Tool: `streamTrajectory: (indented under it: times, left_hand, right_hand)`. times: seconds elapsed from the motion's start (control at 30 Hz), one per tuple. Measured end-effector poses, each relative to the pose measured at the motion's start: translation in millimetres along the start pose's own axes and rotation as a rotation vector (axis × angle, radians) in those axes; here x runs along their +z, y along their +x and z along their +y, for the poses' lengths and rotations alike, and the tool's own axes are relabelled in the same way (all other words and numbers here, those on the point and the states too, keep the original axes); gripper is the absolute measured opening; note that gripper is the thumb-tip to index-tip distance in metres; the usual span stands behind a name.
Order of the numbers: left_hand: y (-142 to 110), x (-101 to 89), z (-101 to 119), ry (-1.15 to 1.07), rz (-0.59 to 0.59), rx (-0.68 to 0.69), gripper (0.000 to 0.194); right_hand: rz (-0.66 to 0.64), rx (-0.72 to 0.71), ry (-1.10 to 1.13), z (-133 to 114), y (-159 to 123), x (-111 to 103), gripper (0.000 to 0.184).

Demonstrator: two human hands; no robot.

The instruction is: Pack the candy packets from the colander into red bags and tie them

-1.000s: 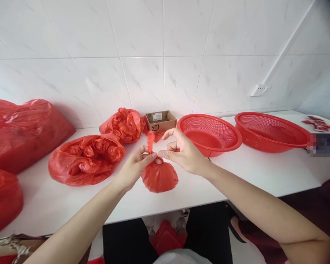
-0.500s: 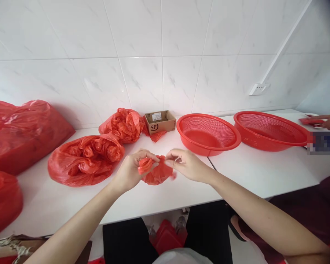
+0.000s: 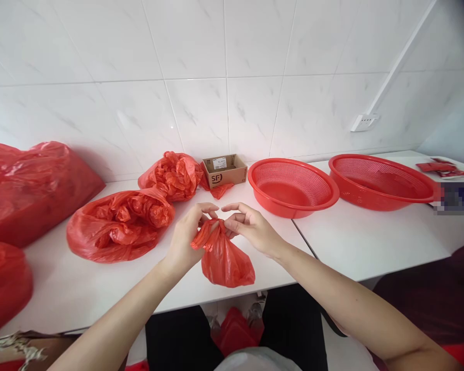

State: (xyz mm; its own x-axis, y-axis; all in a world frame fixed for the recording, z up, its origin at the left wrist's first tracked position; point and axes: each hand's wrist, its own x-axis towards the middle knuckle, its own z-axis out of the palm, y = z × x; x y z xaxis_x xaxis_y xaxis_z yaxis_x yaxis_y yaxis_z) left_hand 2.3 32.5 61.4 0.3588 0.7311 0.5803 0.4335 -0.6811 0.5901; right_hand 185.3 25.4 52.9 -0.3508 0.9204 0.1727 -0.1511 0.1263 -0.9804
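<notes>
A small red plastic bag hangs near the table's front edge, its bottom rounded and full, its neck gathered at the top. My left hand is closed on the loose, crumpled end of the neck, which sticks out toward the left. At the other side of the neck, my right hand pinches the plastic between thumb and fingers. What the bag contains is hidden. Behind my hands stands a small open cardboard box with a scrap of red plastic beside it.
Two red perforated baskets stand to the right on the white table. Left are two bundles of crumpled red bags and large filled red bags. Red packets lie far right. Dark clothing of another person shows at lower right.
Both hands have twisted and turned the small bag's neck; its loose end now points left and the body hangs lower right. Another person's hand at far right has left the view.
</notes>
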Motion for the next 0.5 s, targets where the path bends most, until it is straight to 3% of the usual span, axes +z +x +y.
streamTrajectory:
  times: [0.07, 0.17, 0.33, 0.43, 0.5]
  left_hand:
    - [2, -3.8, 3, 0.045, -0.005, 0.073, 0.017]
    - [6, -13.2, 6, 0.067, -0.054, 0.113, 0.004]
    - [7, -24.2, 8, 0.034, -0.194, 0.097, 0.012]
    - [4, -32.4, 8, 0.105, -0.217, 0.148, 0.016]
    - [4, -49.9, 6, 0.174, -0.151, 0.142, 0.015]
  right_hand:
    - [-0.031, 0.023, 0.014, -2, 0, -4, 0.026]
    - [-0.064, -0.013, -0.136, -8, -3, -6, 0.018]
    - [-0.009, -0.176, -0.669, -17, -9, 3, 0.005]
    - [-0.005, -0.259, -0.977, -3, -13, 4, 0.01]
    - [-0.044, -0.191, -1.128, 18, -20, -1, 0.014]
